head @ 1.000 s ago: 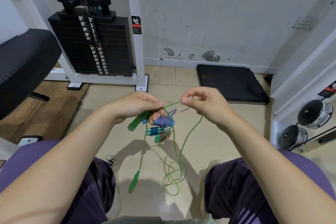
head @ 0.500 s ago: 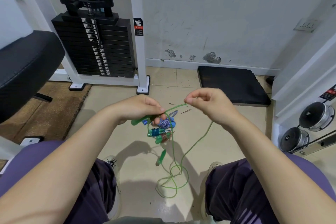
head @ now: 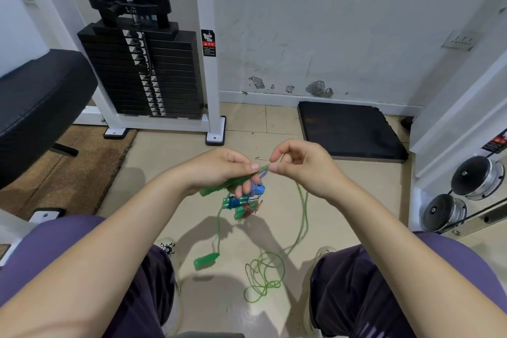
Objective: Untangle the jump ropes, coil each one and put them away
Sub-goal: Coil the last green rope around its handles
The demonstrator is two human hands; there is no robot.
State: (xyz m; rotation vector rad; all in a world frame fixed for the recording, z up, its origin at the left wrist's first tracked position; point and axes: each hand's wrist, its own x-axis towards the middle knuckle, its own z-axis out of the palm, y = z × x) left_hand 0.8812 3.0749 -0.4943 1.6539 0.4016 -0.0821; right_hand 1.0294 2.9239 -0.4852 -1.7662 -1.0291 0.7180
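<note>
My left hand [head: 219,173] grips one green handle [head: 219,186] of the green jump rope together with a small bundle of other coiled ropes [head: 242,203], blue-white, blue and brown, that hangs under its fingers. My right hand [head: 299,166] pinches the green cord right beside the left thumb. From there the green cord [head: 303,217] drops to loose loops on the floor [head: 262,277] between my feet. The second green handle [head: 206,260] dangles low on a cord from the left hand.
A white weight-stack machine [head: 142,74] stands at the back left, a black padded seat [head: 38,101] at the left. A black mat [head: 348,129] lies by the wall. Chrome dumbbell ends [head: 474,178] sit on a rack at the right. My knees frame the floor.
My right hand has moved in to meet the left, pinching the cord closer to the handle. The dangling green handle has swung lower and left; the floor loops shifted right.
</note>
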